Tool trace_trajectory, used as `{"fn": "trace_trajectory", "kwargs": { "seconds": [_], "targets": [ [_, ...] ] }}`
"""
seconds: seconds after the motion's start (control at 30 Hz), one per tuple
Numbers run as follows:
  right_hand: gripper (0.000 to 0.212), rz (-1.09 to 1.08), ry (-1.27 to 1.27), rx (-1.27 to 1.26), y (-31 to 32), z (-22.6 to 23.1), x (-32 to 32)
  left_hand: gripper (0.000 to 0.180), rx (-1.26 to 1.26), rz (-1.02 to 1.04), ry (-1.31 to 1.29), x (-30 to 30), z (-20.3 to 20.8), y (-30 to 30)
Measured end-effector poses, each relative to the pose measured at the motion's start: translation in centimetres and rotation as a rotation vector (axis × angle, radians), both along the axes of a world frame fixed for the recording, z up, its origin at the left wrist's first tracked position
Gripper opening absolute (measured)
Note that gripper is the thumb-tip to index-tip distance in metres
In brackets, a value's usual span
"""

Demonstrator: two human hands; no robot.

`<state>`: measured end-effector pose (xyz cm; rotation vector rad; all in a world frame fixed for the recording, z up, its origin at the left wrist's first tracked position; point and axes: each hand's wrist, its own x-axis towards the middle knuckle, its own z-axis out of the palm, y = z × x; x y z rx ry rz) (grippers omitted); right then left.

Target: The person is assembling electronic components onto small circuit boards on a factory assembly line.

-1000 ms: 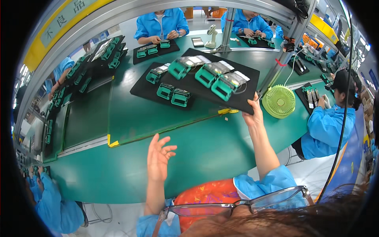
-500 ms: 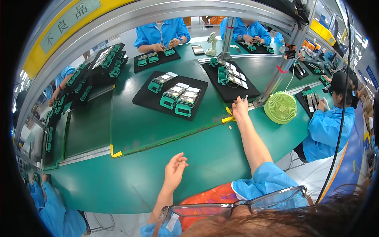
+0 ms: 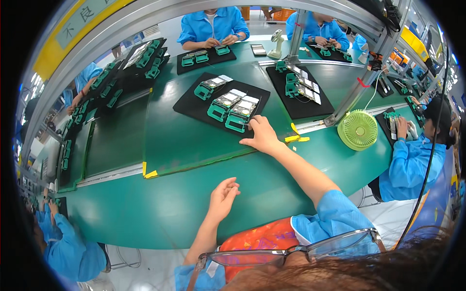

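Note:
Above the green table, my left hand [image 3: 223, 199] hovers with its fingers loosely bent and apart, holding nothing. My right hand [image 3: 263, 136] reaches to the near right corner of a black foam board [image 3: 191, 104]. Its fingers lie over the corner and the thumb sits at the front edge; the grip underneath is hidden. Several green-framed electronic assemblies with white parts rest on this board. The nearest assembly [image 3: 239, 118] is just beside my right fingers. A second black board [image 3: 310, 107], bearing similar assemblies, lies further right.
A light green fan [image 3: 359, 130] stands right of my right forearm, near a metal post [image 3: 347, 92]. Yellow tape [image 3: 296, 137] marks the work surface. Co-workers in blue sit across and at both sides. A pale handheld scanner [image 3: 276, 42] stands at the back, and boards stack at left.
My right hand has moved left from beside the second board to the nearer board's corner. A small pen-like thing seen at its fingers before no longer shows. The view has shifted slightly.

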<state>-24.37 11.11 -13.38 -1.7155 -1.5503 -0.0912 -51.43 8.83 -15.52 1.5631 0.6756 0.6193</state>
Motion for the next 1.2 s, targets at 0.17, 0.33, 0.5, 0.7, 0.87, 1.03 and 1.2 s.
{"fn": "trace_trajectory", "kwargs": {
  "seconds": [0.17,0.33,0.5,0.7,0.87,1.03,1.2],
  "targets": [
    [0.046,0.034,-0.106,0.127,-0.4,0.3,-1.5,0.034,0.015,0.009,0.009,0.8,0.9,0.0],
    [0.052,0.036,-0.092,0.154,0.0,1.4,-3.2,0.032,0.015,0.017,0.02,1.1,1.4,0.4],
    [0.03,0.049,-0.199,0.185,-0.1,1.5,-5.4,0.031,-0.005,0.042,0.01,1.3,1.9,0.7],
    [0.025,0.072,-0.258,0.18,-0.3,2.1,-5.8,0.03,-0.023,0.073,-0.044,1.7,2.2,0.7],
    [0.024,0.092,-0.316,0.166,-0.7,2.2,-5.6,0.027,-0.029,0.111,-0.084,2.0,3.2,0.5],
    [0.022,0.245,-0.302,0.217,-3.0,2.3,-4.6,0.023,0.034,0.285,-0.146,1.2,4.2,0.7],
    [0.026,0.47,-0.233,0.141,-9.9,2.5,-0.7,0.023,0.248,0.534,-0.203,1.6,6.3,1.7]
  ]
}}
